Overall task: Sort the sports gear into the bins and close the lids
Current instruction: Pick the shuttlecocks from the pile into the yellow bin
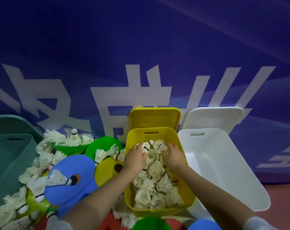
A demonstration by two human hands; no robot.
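Head view: the yellow bin (159, 163) stands between the white bin (223, 163) on its right and a loose pile of gear on its left, and it is filled most of the way with shuttlecocks (156, 185). Both hands are inside its far end. The left hand (135, 157) lies palm down on the shuttlecocks with fingers spread and only slightly bent; no shuttlecock is seen pinched in it. The right hand (174, 156) lies likewise, fingers loosely curved over the feathers; whether anything is held beneath it cannot be told. The yellow lid (155, 117) stands upright behind the bin, the white lid (214, 117) behind the white bin, which holds nothing visible. The teal bin (8, 160) is at far left. More loose shuttlecocks (41, 163) remain outside, scattered over the blue disc cone (71, 180), the green disc cones (101, 145) and a yellow disc cone (107, 168). Handling judgement: shuttlecocks are very light and the feather skirts are fragile and crush easily; press them down gently with flat fingers, and lift single ones by the cork head. The disc cones look flexible and light; take them at the rim, and stack them. Lids appear stiff; grip at the edges.
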